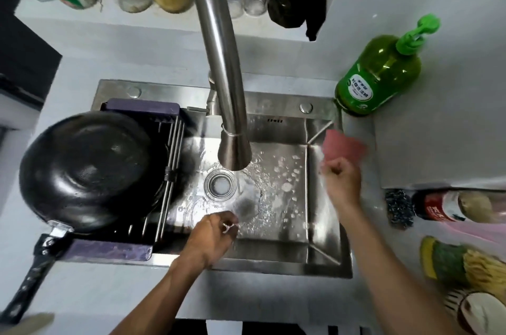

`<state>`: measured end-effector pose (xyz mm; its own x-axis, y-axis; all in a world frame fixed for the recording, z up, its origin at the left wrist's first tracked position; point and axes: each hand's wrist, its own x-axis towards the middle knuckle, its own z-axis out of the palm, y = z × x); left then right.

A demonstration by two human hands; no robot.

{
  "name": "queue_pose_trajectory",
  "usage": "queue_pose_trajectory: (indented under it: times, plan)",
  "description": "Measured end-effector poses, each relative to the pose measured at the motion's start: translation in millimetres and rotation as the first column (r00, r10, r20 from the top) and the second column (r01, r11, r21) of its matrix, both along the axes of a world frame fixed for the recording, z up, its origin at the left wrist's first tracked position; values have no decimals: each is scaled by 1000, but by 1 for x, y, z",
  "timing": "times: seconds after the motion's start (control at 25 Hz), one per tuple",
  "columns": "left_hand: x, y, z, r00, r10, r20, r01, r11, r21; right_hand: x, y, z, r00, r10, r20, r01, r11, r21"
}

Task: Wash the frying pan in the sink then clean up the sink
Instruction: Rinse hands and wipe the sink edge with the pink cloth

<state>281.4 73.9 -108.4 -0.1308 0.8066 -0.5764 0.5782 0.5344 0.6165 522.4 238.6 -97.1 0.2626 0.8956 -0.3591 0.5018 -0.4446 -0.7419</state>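
- Sink (pixel 323 249) basin wet, set in my pale counter (pixel 438 142).
- Frying pan (pixel 90 170) upside down on rack (pixel 169 170).
- Right hand (pixel 342 181) grips pink cloth (pixel 343 148).
- Left hand (pixel 210 236): fingers blurred, can't tell.

Bright, even light from overhead; glare streaks the wet sink (pixel 323 247) floor between the hands. The right hand (pixel 341 179) is motion-blurred. Wide-angle distortion bends the bottles at the edges.

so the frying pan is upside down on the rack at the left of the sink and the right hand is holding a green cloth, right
Not quite. The head view shows the cloth in the right hand is pink, not green. The frying pan does lie upside down on the rack at the sink's left.
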Motion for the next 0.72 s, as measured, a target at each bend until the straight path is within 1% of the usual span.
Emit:
queue_pose_trajectory:
  times: [0.04,0.08,0.12,0.16,0.24,0.28,0.32,0.36,0.44,0.52,0.56,0.6,0.64,0.68,0.72]
  plan:
    - [1,8,6,995,74,65,-76,997,18,-17,-13,17,976,-39,-214,30,999,-43]
    - [2,19,14,976,161,150,-168,985,34,-35,-25,28,928,-67,-366,36,995,-91]
    - [2,30,21,939,247,239,-264,963,45,-55,-35,39,881,-91,-465,35,991,-128]
    - [1,40,26,883,326,337,-361,932,44,-73,-42,45,837,-125,-533,33,983,-179]
    - [0,56,35,729,459,509,-528,849,-10,-105,-51,52,702,-201,-684,9,962,-273]
    - [-3,61,39,663,506,552,-581,813,-48,-118,-54,52,627,-236,-742,-3,952,-305]
    - [-8,63,40,609,545,576,-614,784,-92,-130,-56,50,576,-257,-775,-2,949,-317]
    - [-13,65,42,574,573,585,-624,769,-141,-136,-57,47,573,-262,-777,16,951,-308]
    - [-20,63,41,508,594,624,-606,761,-230,-147,-60,46,604,-204,-770,15,969,-246]
    - [-26,59,39,438,624,647,-610,735,-296,-154,-65,48,620,-154,-770,-2,980,-197]
    - [-28,56,38,382,652,655,-630,702,-331,-156,-68,48,626,-161,-763,14,981,-195]
    - [-28,54,37,349,671,654,-649,677,-348,-158,-69,47,610,-190,-769,44,978,-206]
    - [-28,51,36,372,676,635,-663,673,-328,-159,-69,44,554,-241,-797,85,968,-234]
    - [-29,47,35,465,670,579,-670,694,-265,-160,-69,41,467,-291,-835,110,956,-272]
    - [-29,43,37,549,658,516,-676,712,-189,-160,-68,37,419,-299,-857,102,954,-283]
